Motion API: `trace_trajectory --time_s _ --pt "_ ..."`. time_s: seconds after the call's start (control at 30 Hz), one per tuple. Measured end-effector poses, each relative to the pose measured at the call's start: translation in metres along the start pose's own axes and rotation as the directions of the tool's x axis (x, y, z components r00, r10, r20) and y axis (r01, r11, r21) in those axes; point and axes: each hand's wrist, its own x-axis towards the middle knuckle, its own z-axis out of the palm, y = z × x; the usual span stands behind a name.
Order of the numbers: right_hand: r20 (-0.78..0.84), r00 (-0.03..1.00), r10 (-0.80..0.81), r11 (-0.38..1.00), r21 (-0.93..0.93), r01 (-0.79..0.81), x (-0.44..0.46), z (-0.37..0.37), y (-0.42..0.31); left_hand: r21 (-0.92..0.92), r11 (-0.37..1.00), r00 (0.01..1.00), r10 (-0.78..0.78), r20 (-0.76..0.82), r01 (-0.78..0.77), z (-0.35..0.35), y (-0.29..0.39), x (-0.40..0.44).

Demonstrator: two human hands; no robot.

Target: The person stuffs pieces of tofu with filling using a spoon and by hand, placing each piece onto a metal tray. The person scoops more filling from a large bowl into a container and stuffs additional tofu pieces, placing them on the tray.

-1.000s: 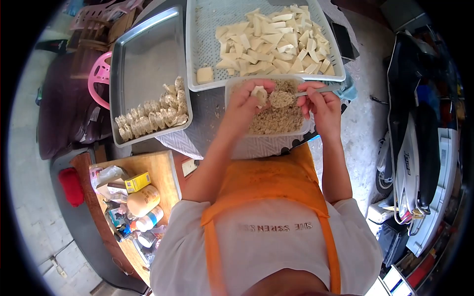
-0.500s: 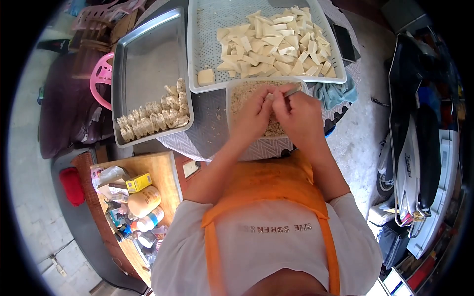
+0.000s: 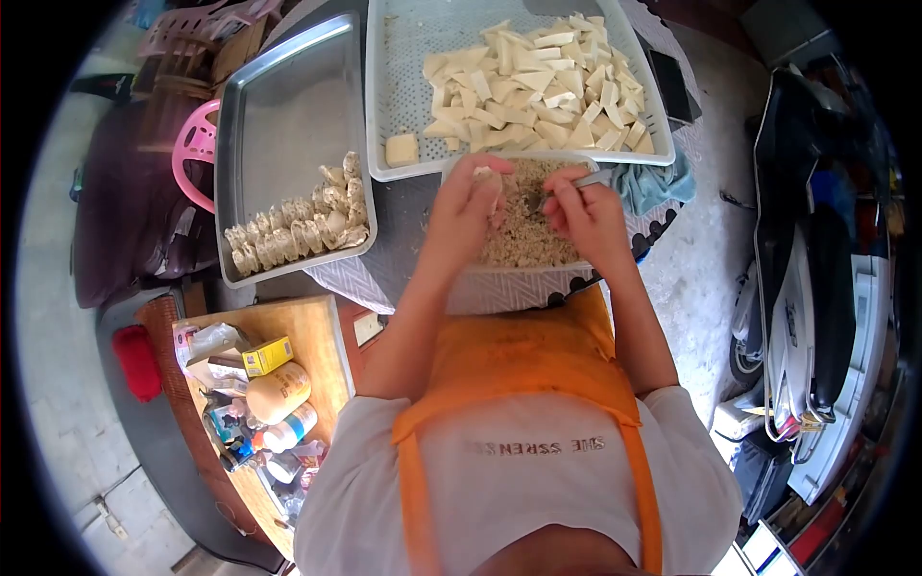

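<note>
My left hand [image 3: 463, 216] is closed around a pale tofu piece [image 3: 486, 177], held over the left side of a plastic tub; fingers hide most of it. In my right hand [image 3: 591, 213] is a metal spoon [image 3: 597, 178], its bowl end down in the crumbly minced filling [image 3: 523, 240] that fills the tub. Just beyond the tub, a white perforated basket [image 3: 403, 96] bears a heap of cut tofu pieces [image 3: 538, 86] and one squarish block [image 3: 401, 149] in its near left corner. Left of it lies a metal tray [image 3: 288, 125] with rows of filled pieces [image 3: 303, 230].
A light blue cloth [image 3: 663, 182] lies right of the tub, and a dark phone-like slab [image 3: 669, 84] beside the basket. Bottles and boxes crowd a wooden table [image 3: 322, 331] at lower left. A pink chair [image 3: 197, 144] stands behind the tray; a scooter [image 3: 807, 288] is at right.
My hands were together over the tub and have moved apart. The left went left with the tofu piece; the right has lowered the spoon into the filling.
</note>
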Motion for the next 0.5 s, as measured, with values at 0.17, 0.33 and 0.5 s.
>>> trace_trajectory --time_s 0.17,0.33,0.5 --pt "0.001 1.0 0.021 0.951 0.309 -0.02 -0.001 -0.015 -0.019 -0.084 0.996 0.998 -0.034 -0.061 0.029 -0.001 0.002 -0.001" --pt "-0.06 0.997 -0.042 0.977 0.207 0.054 -0.011 -0.008 -0.037 0.365 0.919 0.989 0.129 0.071 -0.147 0.017 -0.01 0.002" --pt "-0.163 0.906 -0.39 0.912 -0.205 0.356 -0.025 0.005 -0.05 0.244 0.964 0.995 0.102 0.016 -0.102 0.026 -0.002 0.002"
